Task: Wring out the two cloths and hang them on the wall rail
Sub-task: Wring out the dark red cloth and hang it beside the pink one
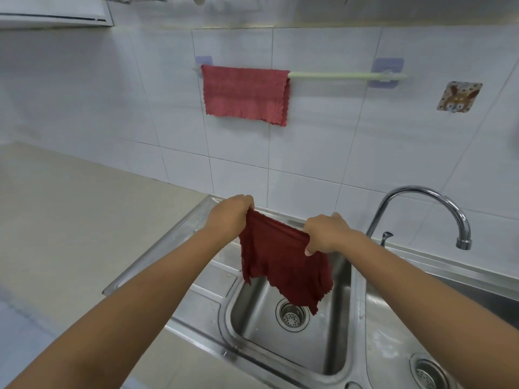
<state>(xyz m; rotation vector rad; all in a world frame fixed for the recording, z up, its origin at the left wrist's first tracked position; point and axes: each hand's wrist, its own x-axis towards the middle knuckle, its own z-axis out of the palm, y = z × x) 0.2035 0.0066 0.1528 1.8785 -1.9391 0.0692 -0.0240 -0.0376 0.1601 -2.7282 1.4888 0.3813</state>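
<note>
Both arms reach in from the bottom of the frame, and the dark red cloth (pixel 283 265) is stretched out between the hands, low and centre. The left hand (pixel 229 216) is clenched on the cloth's upper left corner, fingers curled over the edge. The right hand (pixel 327 235) pinches the upper right corner, knuckles up, thumb tucked under the fabric. The top edge runs nearly taut from hand to hand, and the rest hangs loose and rumpled, its scalloped lower edge dangling over the left sink basin (pixel 252 318), just above the drain strainer (pixel 292 315) as the picture shows it.

Up in the centre of the frame, the lighter red cloth (pixel 245 94) is already draped over the wall rail (pixel 337 76), sitting at the rail's left end and hanging flat against the white tiles. The right stretch of the rail is bare.

At right, the chrome faucet (pixel 427 203) arches over the second sink basin (pixel 393 332). The beige counter (pixel 70 214) fills the left side.
</note>
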